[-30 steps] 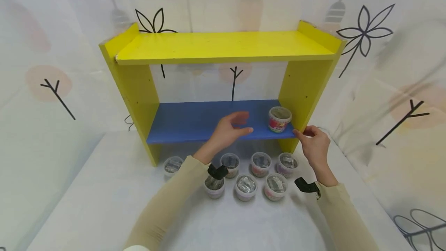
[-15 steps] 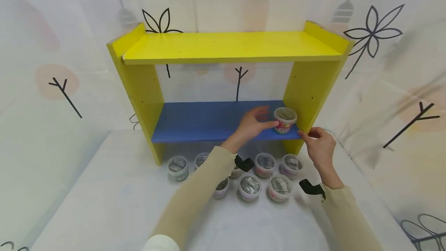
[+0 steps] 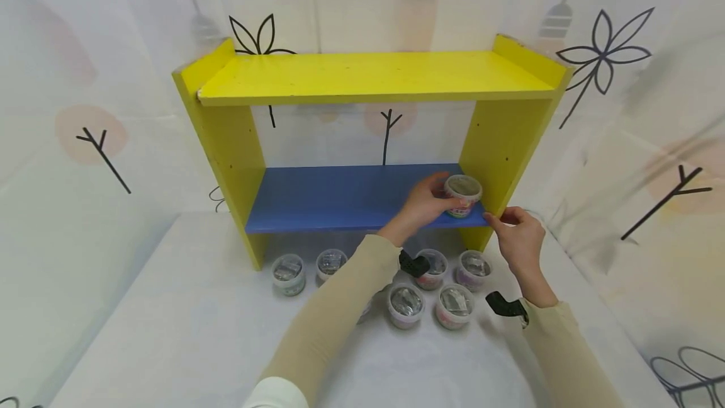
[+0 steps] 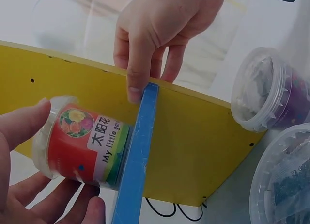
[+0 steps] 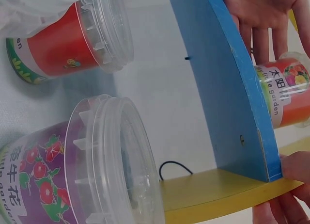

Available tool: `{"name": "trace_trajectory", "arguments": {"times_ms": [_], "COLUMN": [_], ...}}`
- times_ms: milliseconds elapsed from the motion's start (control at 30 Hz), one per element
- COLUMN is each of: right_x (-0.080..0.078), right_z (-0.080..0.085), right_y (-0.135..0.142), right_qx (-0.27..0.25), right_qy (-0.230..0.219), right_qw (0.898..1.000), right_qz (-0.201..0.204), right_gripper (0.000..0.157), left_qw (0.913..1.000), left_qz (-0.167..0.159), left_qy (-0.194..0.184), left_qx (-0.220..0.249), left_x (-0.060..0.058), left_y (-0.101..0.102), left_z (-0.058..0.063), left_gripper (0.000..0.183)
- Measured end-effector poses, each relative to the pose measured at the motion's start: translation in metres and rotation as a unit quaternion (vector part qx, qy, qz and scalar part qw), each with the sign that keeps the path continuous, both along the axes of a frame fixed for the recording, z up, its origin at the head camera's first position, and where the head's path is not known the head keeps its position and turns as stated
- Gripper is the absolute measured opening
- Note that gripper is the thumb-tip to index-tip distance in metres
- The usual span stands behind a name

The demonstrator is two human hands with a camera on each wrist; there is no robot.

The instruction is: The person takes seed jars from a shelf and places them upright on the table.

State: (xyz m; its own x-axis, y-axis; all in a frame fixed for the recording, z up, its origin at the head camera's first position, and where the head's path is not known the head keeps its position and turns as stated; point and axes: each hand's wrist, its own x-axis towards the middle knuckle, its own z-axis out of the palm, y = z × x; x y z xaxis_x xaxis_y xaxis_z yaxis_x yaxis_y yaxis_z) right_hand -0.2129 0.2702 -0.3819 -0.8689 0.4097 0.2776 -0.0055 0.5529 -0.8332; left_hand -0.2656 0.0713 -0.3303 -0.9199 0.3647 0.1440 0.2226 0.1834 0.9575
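My left hand point(image 3: 423, 204) is around a small lidded plastic tub point(image 3: 464, 186) at the right end of the blue shelf point(image 3: 317, 197). Its thumb lies across the front, its fingers round the far side. In the left wrist view the tub's red label point(image 4: 72, 151) shows flowers and "My little garden", and its base meets the blue board. My right hand point(image 3: 519, 241) grips the shelf unit's right side panel point(image 3: 504, 150), thumb at the blue board's front corner, fingers outside the yellow wood.
Several similar tubs stand on the white table below, among them a purple-labelled tub point(image 5: 43, 180) and a red-labelled tub point(image 5: 63, 44) near my right wrist. The yellow top shelf point(image 3: 362, 74) spans above. My left sleeve point(image 3: 334, 313) covers part of the group.
My left hand has moved right along the blue shelf to the tub and now closes round it. My right hand keeps its grip on the side panel.
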Motion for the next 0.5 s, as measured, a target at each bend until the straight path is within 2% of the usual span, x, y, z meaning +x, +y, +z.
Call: {"name": "trace_trajectory", "arguments": {"times_ms": [267,500], "right_x": [-0.0001,0.0006], "right_z": [0.0014,0.0006], "right_y": [-0.0002,-0.0001], "right_qx": [0.002,0.002], "right_qy": [-0.002,0.004], "right_qw": [1.000,1.000], "right_qz": [-0.001,-0.003], "right_gripper": [0.049,0.048], "left_qw": [0.9998,0.9999], "left_qz": [0.017,0.015], "left_qy": [-0.006,0.005], "left_qx": [-0.007,-0.001], "left_x": [-0.0003,0.0046], "left_y": [0.0053,0.0028], "left_z": [-0.0029,-0.0011], "left_gripper": [0.071,0.067]}}
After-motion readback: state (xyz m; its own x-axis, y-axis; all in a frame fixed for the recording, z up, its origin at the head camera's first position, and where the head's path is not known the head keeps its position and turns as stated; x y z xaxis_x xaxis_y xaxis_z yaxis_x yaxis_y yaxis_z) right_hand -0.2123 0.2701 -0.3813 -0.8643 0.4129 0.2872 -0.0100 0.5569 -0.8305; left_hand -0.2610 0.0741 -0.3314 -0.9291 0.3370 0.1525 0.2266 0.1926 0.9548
